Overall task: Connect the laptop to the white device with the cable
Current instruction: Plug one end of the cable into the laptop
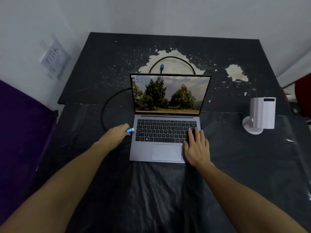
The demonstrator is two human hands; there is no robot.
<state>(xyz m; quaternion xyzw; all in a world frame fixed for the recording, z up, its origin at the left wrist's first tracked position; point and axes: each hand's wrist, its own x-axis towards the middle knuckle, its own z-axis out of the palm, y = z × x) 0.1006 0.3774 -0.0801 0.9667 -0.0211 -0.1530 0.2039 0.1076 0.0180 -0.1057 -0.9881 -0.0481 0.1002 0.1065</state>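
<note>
The open laptop [165,132] sits at the middle of the dark counter [235,157], its screen lit. The left hand [117,133] has its fingers closed around the blue plug [130,130] of the black cable [107,105], just beside the laptop's left edge, while the cable loops behind the screen to a second blue plug [162,67] lying loose. The right hand [196,147] rests flat with fingers spread on the keyboard's right side, holding nothing; the white device [260,113] stands near the counter's right edge.

Open grey metal laptop [165,132]: centre of the dark table [101,73]. White cylindrical device on a round stand [260,115]: right of it, well apart. Black braided cable [107,105]: loops from behind the screen round the left side. Blue-tipped plug [130,130]: just beside the left edge. Second blue plug [162,67]: behind the screen.
</note>
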